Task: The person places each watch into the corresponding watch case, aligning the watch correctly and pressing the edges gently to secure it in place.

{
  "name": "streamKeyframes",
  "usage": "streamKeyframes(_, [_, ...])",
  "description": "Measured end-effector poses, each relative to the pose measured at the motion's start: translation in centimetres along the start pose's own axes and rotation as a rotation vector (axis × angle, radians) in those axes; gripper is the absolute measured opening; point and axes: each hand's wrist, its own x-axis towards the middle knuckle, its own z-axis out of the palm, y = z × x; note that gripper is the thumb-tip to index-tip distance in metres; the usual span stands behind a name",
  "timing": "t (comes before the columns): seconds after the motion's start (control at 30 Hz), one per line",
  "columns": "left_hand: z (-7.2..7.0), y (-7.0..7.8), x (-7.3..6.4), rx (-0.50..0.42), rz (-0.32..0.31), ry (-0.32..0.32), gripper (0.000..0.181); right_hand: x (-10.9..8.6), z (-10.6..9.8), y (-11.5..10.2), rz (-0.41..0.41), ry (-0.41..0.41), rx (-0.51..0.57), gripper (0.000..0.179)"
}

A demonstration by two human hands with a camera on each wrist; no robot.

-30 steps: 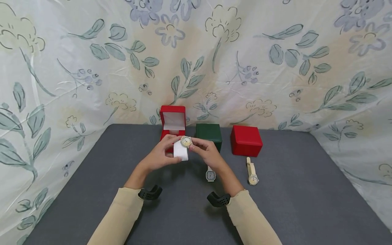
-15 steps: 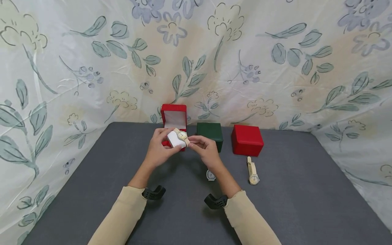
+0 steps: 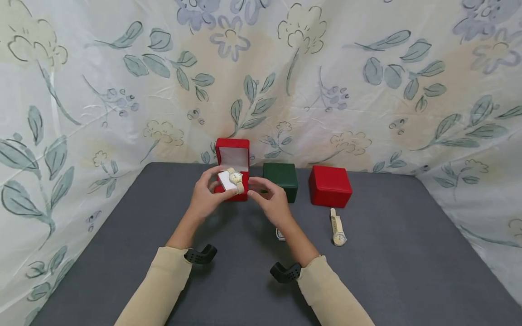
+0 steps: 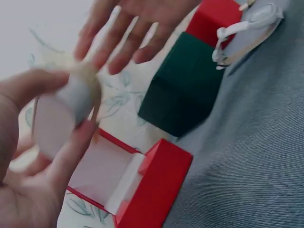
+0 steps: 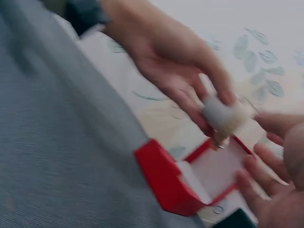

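My left hand (image 3: 204, 195) grips a small white watch cushion (image 3: 224, 181) between thumb and fingers. A cream-strapped watch (image 3: 235, 178) is wrapped around that cushion, its face turned upward. Behind them stands an opened red watch box (image 3: 232, 143) with a pale lining, its lower part partly covered by the left hand. Close to the right of the cushion is my right hand (image 3: 271, 199), fingers loosely bent with nothing between them. In the left wrist view its fingers (image 4: 121, 57) spread near the blurred cushion (image 4: 76, 102).
A closed green box (image 3: 280, 176) and a closed red box (image 3: 330, 186) stand to the right along the table's back. In front lie another cream watch (image 3: 337, 232) and a white watch (image 3: 279, 235), the latter partly behind the right wrist. A floral curtain (image 3: 261, 68) hangs behind.
The cushion has turned in my left hand and moved left, in front of the open box. My right hand has let go of the watch and now sits apart from it.
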Motion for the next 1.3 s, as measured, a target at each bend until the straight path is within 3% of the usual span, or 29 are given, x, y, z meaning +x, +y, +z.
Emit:
streamKeyframes(0.1, [-0.2, 0.1, 0.0, -0.114, 0.036, -0.112, 0.067, 0.4, -1.2, -0.2, 0.021, -0.098, 0.041, 0.056])
streamKeyframes(0.2, [-0.2, 0.4, -0.2, -0.167, 0.086, -0.214, 0.066, 0.6, -2.0, -0.4, 0.051, -0.215, 0.073, 0.068])
streamKeyframes(0.4, [-0.3, 0.8, -0.5, -0.146, 0.109, -0.345, 0.070, 0.7, -2.9, -0.5, 0.081, -0.242, 0.054, 0.071])
streamKeyframes(0.63, [-0.1, 1.0, -0.5, -0.060, 0.126, -0.382, 0.072, 0.7, -3.3, -0.3, 0.096, -0.270, 0.052, 0.075])
streamKeyframes(1.0, [0.7, 0.9, -0.5, -0.077, 0.153, -0.396, 0.072, 0.6, -2.7, -0.3, 0.129, -0.265, 0.002, 0.074])
streamKeyframes(1.17, [0.9, 1.0, -0.5, -0.035, 0.152, -0.415, 0.075, 0.2, -2.9, -2.0, 0.153, -0.281, -0.011, 0.074])
streamKeyframes(1.3, [0.9, 0.9, -0.6, 0.000, 0.139, -0.422, 0.077, 0.3, -2.8, -1.7, 0.166, -0.303, -0.037, 0.076])
